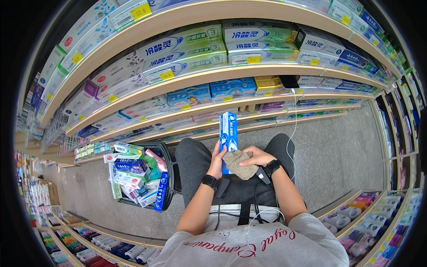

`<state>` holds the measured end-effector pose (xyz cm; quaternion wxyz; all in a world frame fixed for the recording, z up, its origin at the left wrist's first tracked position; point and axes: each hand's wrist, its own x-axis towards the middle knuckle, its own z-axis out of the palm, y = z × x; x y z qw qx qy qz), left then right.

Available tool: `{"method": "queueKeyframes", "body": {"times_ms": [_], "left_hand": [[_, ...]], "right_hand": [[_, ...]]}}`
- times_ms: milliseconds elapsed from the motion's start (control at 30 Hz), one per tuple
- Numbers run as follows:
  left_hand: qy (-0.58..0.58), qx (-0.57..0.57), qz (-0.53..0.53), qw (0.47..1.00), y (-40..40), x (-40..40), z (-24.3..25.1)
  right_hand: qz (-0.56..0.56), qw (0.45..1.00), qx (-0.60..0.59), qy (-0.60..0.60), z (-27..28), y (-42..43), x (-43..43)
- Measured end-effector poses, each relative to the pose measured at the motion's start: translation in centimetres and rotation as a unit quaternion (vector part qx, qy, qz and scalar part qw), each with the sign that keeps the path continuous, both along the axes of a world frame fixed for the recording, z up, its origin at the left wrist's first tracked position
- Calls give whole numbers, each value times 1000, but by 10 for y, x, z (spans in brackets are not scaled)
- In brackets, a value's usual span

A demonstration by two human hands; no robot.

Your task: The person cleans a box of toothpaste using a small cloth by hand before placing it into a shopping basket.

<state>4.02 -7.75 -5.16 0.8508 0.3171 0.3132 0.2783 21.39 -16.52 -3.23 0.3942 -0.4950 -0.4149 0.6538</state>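
A blue and white toothpaste box (229, 128) stands roughly upright over my lap, its far end pointing at the shelves. My left hand (217, 161) grips its left side near the lower half. In my right hand (258, 156) is a bunched beige-brown cloth (241, 164), which lies against the box's lower right part and hides some of it. Both wrists wear black bands with dark devices beside them.
Shelves (200, 71) packed with toothpaste boxes curve across in front. A black basket (170, 167) full of boxes and tubes stands on the floor at left. A white cable (296, 123) hangs from a phone (289, 81) on a shelf. More stocked shelves lie behind and at right.
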Motion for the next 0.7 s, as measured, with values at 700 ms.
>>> {"method": "queueKeyframes", "body": {"times_ms": [700], "left_hand": [[12,18,-86,996,-7,2,-9]], "right_hand": [[-315,943,-5,110,2,0,3]]}}
